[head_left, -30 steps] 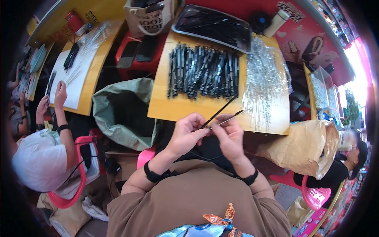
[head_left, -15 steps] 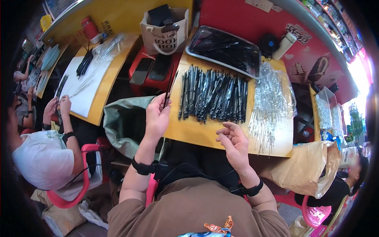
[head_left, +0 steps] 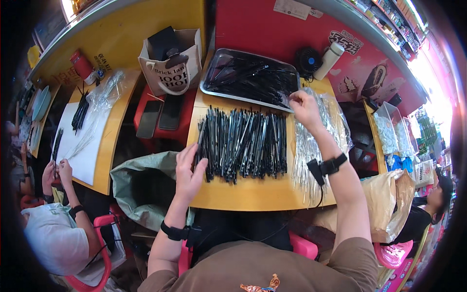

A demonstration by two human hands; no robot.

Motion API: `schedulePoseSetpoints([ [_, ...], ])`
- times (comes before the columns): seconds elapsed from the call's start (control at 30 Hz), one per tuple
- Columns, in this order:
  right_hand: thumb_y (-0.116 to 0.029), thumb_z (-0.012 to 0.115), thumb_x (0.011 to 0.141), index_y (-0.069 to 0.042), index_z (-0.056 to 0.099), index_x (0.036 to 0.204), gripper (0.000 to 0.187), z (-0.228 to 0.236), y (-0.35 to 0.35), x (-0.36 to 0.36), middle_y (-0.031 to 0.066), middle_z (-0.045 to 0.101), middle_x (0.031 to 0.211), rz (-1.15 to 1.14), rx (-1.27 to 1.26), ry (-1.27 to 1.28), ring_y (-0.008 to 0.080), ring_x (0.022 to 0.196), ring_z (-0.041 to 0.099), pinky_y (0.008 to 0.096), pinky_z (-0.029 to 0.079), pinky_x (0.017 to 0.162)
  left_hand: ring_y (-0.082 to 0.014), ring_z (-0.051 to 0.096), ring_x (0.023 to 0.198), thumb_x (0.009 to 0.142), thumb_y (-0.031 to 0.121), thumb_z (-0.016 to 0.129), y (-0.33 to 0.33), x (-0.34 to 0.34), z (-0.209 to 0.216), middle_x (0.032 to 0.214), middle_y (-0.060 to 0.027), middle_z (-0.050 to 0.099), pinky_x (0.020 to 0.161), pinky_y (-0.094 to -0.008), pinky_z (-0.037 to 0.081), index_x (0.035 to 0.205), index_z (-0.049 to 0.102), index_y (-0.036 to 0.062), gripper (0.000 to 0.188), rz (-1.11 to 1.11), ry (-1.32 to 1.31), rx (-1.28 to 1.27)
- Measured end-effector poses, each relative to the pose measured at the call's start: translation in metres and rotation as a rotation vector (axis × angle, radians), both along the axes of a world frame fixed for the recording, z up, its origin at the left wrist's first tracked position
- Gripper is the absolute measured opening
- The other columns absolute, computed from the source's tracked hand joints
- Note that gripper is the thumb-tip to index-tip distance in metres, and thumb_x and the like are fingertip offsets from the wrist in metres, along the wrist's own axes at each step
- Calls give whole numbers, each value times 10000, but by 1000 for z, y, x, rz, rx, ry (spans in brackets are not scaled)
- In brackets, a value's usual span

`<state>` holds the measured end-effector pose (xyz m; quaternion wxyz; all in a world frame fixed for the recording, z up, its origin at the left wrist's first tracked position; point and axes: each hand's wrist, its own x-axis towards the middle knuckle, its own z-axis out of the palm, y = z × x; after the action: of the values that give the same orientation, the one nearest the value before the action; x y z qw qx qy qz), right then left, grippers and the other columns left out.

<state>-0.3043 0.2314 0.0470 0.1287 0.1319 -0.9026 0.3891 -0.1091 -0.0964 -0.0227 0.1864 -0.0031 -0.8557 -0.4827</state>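
Left grip (head_left: 189, 174) is loosely open, thumb spread off the fingers, right by the left edge of that row of black sticks (head_left: 243, 145); can't tell if it's actually touching the end one. Sticks lie side by side on the worktop (head_left: 248, 198), just right of that hand. Right grip (head_left: 307, 111) is curled at the near right corner of the metal tray (head_left: 243, 100), below and left of it the same row; can't see what it's pinching, if anything.
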Motion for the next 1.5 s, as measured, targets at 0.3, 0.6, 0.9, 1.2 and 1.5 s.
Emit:
schedulePoseSetpoints([
  [0.3, -107, 604, 712, -43, 662, 945, 248, -26, -15, -81, 196, 663, 934, -316, 400, -102, 363, 934, 625, 419, 492, 815, -279, 418, 1269, 872, 85, 603, 9, -7, -1, 1360, -189, 444, 1067, -351, 306, 1313, 447, -63, 491, -160, -39, 325],
  [0.6, -113, 602, 707, -44, 676, 920, 236, -35, -15, -83, 205, 665, 922, -258, 298, -87, 364, 929, 628, 431, 487, 828, -177, 406, 1271, 913, 56, 560, 6, -5, -2, 1408, -115, 398, 1034, -292, 318, 1372, 383, -58, 504, -164, -7, 661],
  [0.9, 12, 623, 726, -7, 642, 834, 111, 10, -11, -26, 76, 626, 672, -192, -588, -387, 133, 565, 572, 258, 432, 473, -165, 422, 1259, 938, 38, 501, 4, 2, -3, 1374, -117, 453, 1065, -298, 300, 1359, 403, -60, 443, -140, 51, 1004],
  [1.2, -38, 618, 848, -37, 624, 914, 66, 27, 5, 41, 28, 599, 734, -119, -1192, -534, 92, 583, 540, 202, 413, 482, -158, 448, 1236, 941, 25, 494, 5, -6, -6, 1348, -112, 477, 1047, -285, 331, 1309, 469, -57, 377, -148, 39, 1006],
  [1.5, -70, 638, 873, -28, 665, 937, 81, 53, -13, 62, 28, 626, 803, 67, -867, -71, 83, 671, 556, 196, 426, 595, -152, 474, 1209, 954, 87, 505, 8, -1, -5, 1313, -110, 516, 1038, -283, 339, 1293, 483, -55, 368, -133, 39, 992],
])
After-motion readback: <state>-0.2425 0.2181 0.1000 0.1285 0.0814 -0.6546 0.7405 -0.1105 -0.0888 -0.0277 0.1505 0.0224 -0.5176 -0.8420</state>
